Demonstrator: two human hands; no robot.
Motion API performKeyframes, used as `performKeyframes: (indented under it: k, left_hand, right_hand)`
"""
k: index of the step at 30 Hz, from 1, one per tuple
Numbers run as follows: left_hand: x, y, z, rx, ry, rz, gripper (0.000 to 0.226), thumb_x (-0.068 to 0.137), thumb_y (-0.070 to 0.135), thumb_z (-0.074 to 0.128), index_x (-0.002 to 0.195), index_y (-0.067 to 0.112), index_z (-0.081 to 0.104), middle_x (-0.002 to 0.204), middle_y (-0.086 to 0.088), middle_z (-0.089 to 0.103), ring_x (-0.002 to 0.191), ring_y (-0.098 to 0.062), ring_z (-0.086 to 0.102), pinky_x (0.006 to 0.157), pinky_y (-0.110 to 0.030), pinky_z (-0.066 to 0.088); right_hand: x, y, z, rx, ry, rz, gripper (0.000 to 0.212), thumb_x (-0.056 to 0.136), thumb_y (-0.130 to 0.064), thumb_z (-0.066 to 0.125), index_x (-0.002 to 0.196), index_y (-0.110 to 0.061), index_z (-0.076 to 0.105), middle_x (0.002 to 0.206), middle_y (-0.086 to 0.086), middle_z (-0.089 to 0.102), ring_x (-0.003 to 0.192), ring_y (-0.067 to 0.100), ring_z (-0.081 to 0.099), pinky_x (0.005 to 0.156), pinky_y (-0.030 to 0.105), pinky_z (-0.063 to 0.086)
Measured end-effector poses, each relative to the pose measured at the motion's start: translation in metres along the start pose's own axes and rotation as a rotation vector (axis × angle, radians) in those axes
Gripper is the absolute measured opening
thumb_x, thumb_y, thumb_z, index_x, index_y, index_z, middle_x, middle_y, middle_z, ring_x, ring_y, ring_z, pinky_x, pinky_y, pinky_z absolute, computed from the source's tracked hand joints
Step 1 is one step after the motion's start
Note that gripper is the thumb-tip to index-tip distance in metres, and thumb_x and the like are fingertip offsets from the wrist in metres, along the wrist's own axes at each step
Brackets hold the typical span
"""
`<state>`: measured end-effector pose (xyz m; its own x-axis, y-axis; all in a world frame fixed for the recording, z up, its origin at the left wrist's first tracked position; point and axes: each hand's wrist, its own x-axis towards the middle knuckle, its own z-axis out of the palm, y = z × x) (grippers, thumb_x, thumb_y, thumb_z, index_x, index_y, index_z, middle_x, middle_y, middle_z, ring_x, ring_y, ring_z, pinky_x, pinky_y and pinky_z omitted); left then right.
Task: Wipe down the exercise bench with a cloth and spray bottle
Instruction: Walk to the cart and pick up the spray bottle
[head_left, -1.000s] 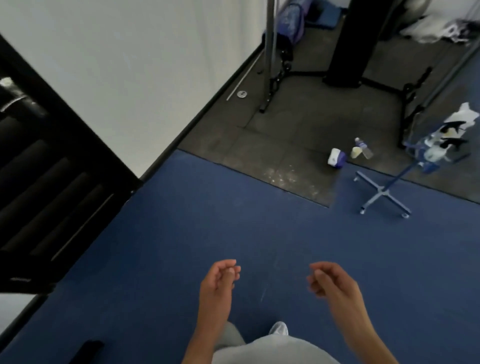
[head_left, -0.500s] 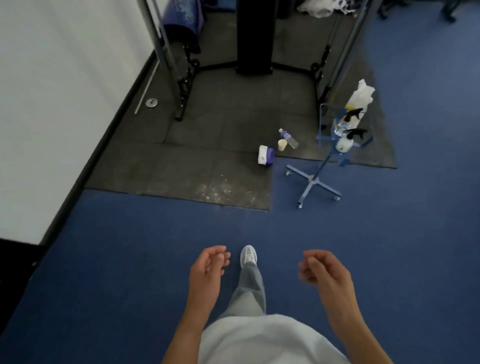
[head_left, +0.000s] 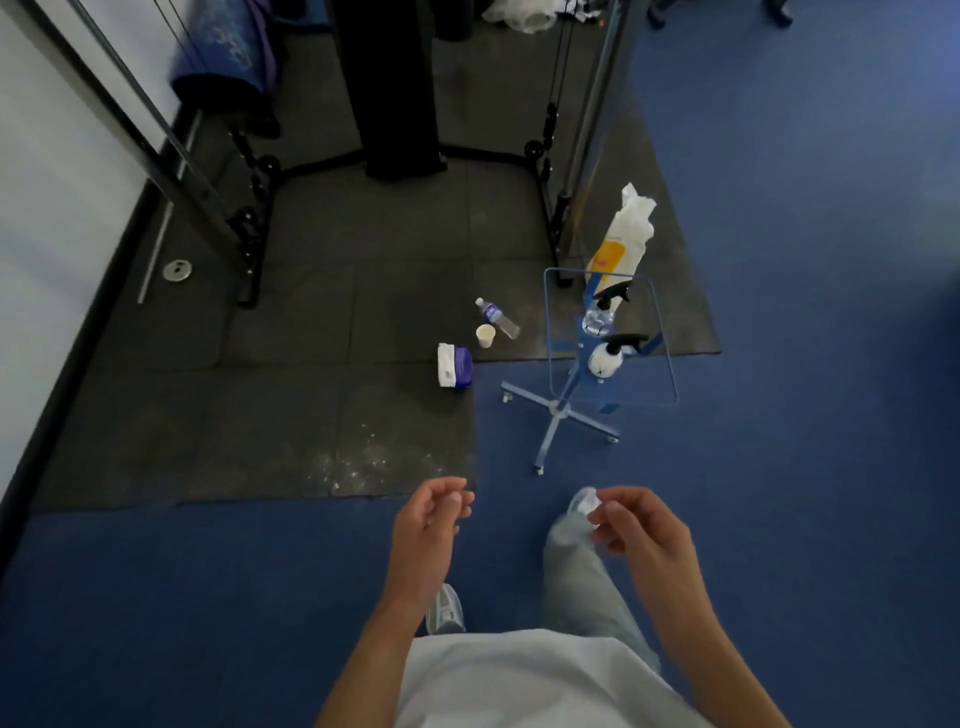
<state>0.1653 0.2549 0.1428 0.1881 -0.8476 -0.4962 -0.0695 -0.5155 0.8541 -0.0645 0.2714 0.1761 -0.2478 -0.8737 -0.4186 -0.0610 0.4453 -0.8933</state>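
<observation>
Two spray bottles are hanging on a blue wheeled stand (head_left: 563, 402) at about one o'clock from the hands: the clear spray bottle (head_left: 600, 314) is sitting higher with its black trigger head, and the white spray bottle (head_left: 608, 358) is hanging just below it, nearer the person. A white cloth or wipe pack (head_left: 626, 234) is sticking up from the stand's far side, at twelve o'clock from the bottles. The stand is resting where the dark rubber mat (head_left: 311, 338) is meeting the blue carpet (head_left: 805, 364). At nine o'clock from the stand, on the mat, a water bottle (head_left: 496, 317) is lying on its side, a paper cup (head_left: 485, 335) is standing just beside it, and a purple-and-white pack (head_left: 454, 365) is lying near the mat's edge. A cable machine frame (head_left: 249, 218) is standing farther back at eleven o'clock. The left hand (head_left: 426, 530) is hovering above the carpet with its fingers loosely curled and holding nothing; the right hand (head_left: 641, 535) is doing likewise, fingers half curled and empty, well apart from the stand. No exercise bench is showing.
</observation>
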Motion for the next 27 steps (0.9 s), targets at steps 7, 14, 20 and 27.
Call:
performKeyframes:
  k: [7,14,20,27]
  left_hand:
    - [0.098,0.053,0.091,0.011,0.13,-0.06,0.02,0.102,0.01,0.054,0.105,0.021,0.071,0.097,0.005,0.077,0.089,-0.004,0.072,0.079,-0.023,0.054]
    - [0.178,0.099,0.186,-0.034,0.166,-0.164,0.021,0.101,0.008,0.055,0.103,0.021,0.071,0.098,0.003,0.078,0.091,-0.008,0.073,0.077,-0.02,0.053]
    - [0.24,0.107,0.22,-0.044,0.159,-0.215,0.019,0.101,0.012,0.056,0.106,0.022,0.071,0.1,0.004,0.077,0.096,-0.007,0.072,0.084,-0.025,0.054]
    - [0.278,0.09,0.219,0.035,0.144,-0.281,0.024,0.101,0.01,0.056,0.102,0.03,0.07,0.096,0.014,0.076,0.093,-0.005,0.071,0.085,-0.025,0.055]
  right_hand:
    - [0.186,-0.052,-0.049,-0.01,-0.017,0.05,0.016,0.099,-0.003,0.055,0.102,-0.008,0.07,0.082,0.004,0.074,0.071,0.011,0.068,0.07,0.028,0.055]
    - [0.386,-0.082,-0.058,-0.097,-0.026,0.145,0.017,0.096,-0.017,0.059,0.113,-0.014,0.062,0.098,0.007,0.072,0.079,0.016,0.069,0.08,0.036,0.056]
    - [0.529,-0.039,-0.015,-0.218,0.055,0.386,0.065,0.092,-0.039,0.066,0.145,-0.013,0.039,0.112,0.01,0.065,0.099,0.027,0.063,0.085,0.042,0.051]
    - [0.591,0.011,0.012,-0.127,0.333,0.556,0.058,0.091,-0.03,0.07,0.143,-0.017,0.048,0.13,0.008,0.062,0.11,0.031,0.065,0.096,0.046,0.056]
